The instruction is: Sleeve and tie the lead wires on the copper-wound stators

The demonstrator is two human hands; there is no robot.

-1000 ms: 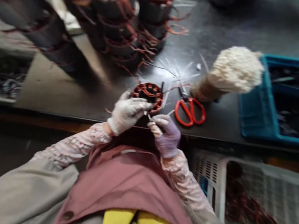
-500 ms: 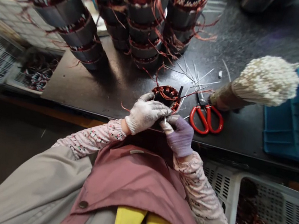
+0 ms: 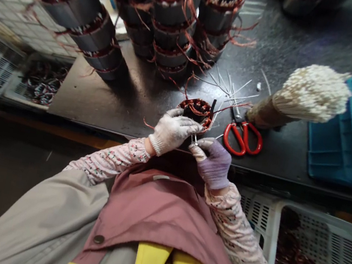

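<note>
A small motor stator [image 3: 197, 110] wound with copper wire stands near the front edge of the dark table [image 3: 107, 98]. My left hand [image 3: 172, 131], in a white glove, is curled over its near side and grips it. My right hand [image 3: 212, 161], in a purple glove, pinches a thin white strip just below the stator, close to the left fingertips. Loose copper wire ends stick out around the stator.
Red-handled scissors [image 3: 242, 136] lie right of the stator. A bundle of white sticks [image 3: 307, 94] leans beyond them, next to a blue bin [image 3: 326, 161]. Stacks of wound stators [image 3: 171, 18] stand at the back. White crates [image 3: 323, 238] holding coils sit below the table.
The view steadied after a blurred swing. My hands stay at the stator; the right hand has dropped slightly lower and nearer to me with the pinched strip.
</note>
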